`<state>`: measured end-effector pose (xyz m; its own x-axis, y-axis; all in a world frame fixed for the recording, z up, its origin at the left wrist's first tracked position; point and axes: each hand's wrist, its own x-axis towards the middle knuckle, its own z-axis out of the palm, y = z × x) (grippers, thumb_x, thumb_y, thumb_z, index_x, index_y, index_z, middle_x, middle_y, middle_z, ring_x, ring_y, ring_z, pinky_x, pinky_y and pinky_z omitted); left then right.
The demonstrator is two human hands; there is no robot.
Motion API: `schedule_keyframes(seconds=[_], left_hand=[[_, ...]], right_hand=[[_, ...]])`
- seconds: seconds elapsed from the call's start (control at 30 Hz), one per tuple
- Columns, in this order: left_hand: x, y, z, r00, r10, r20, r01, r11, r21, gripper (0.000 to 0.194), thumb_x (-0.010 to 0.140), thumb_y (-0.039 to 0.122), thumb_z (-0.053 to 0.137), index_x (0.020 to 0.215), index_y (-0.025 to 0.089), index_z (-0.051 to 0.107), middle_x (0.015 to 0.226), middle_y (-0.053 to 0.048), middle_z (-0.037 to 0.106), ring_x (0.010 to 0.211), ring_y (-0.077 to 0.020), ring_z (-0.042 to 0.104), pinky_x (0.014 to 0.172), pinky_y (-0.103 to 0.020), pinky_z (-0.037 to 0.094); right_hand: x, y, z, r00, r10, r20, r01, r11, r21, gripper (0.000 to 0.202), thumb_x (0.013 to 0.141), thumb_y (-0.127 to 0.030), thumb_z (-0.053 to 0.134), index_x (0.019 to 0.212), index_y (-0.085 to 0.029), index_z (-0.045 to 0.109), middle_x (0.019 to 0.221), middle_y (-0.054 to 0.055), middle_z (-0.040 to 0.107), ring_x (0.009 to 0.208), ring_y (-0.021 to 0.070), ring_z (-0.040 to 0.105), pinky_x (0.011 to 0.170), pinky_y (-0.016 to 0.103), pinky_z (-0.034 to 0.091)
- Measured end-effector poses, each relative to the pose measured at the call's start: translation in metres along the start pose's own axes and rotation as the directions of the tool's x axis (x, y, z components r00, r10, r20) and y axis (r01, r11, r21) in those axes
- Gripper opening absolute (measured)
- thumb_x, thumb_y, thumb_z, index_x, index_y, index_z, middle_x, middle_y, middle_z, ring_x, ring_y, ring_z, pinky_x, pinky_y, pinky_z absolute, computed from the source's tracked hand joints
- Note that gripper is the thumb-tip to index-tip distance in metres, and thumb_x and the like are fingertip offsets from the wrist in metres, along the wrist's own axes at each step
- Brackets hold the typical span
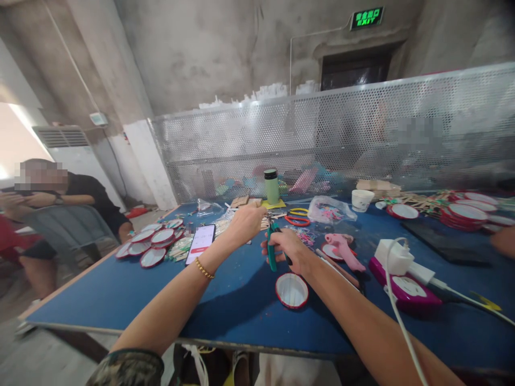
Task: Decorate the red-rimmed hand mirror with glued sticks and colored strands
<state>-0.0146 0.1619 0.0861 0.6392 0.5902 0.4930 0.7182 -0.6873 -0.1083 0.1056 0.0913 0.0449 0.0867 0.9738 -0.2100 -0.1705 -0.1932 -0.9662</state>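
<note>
My right hand (pixel 287 249) is wrapped round a pair of pliers (pixel 271 254) with green handles, its jaws pointing up and away from me. My left hand (pixel 246 224) is closed in a pinch right at the jaws; what its fingertips hold is too small to make out. Just below my right hand, a round white piece with a red rim (pixel 292 291) lies on the blue table (pixel 237 316). Beside my left forearm lies a lit phone (pixel 201 244).
Several red-rimmed rounds (pixel 153 258) lie left, more (pixel 466 212) right. A green bottle (pixel 271 188), paper cup (pixel 362 200) and bag of colourful bits (pixel 332 210) stand behind. A pink glue gun (pixel 346 252) and purple power strip (pixel 430 304) with cables lie right. A person (pixel 88 187) sits left.
</note>
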Motion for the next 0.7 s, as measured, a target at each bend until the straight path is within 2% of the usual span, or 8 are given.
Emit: schedule_keyframes(seconds=[0.2,0.5,0.7], left_hand=[[0.0016,0.0003,-0.0007,1.0,0.017,0.022,-0.017,0.999,0.032,0.031,0.089,0.011,0.04,0.092,0.015,0.07,0.089,-0.011,0.062,0.086,-0.0188,0.06,0.078,-0.03,0.049],[0.0023,0.0032,-0.0015,0.999,-0.027,0.028,0.025,0.997,0.067,0.028,0.089,0.011,0.042,0.092,0.015,0.069,0.095,-0.013,0.065,0.089,-0.0201,0.062,0.079,-0.031,0.047],[0.0027,0.0067,-0.004,0.996,-0.011,0.085,-0.001,0.99,0.141,0.027,0.09,0.01,0.041,0.089,0.013,0.068,0.093,-0.014,0.067,0.095,-0.0233,0.063,0.084,-0.035,0.048]], right_hand=[[-0.0041,-0.0014,-0.0019,1.0,0.0,0.026,0.0,1.0,0.022,0.016,0.062,-0.008,0.051,0.075,-0.016,0.055,0.07,0.004,0.066,0.056,0.0165,0.063,0.046,0.027,0.05],[-0.0034,-0.0023,-0.0004,0.999,0.006,0.037,-0.008,0.998,0.055,0.017,0.062,-0.009,0.052,0.076,-0.016,0.055,0.072,0.005,0.068,0.058,0.0151,0.064,0.044,0.022,0.046],[-0.0025,-0.001,-0.0006,0.999,0.001,0.038,-0.004,0.998,0.06,0.017,0.062,-0.008,0.052,0.077,-0.016,0.055,0.07,0.004,0.067,0.056,0.0143,0.063,0.044,0.022,0.047]])
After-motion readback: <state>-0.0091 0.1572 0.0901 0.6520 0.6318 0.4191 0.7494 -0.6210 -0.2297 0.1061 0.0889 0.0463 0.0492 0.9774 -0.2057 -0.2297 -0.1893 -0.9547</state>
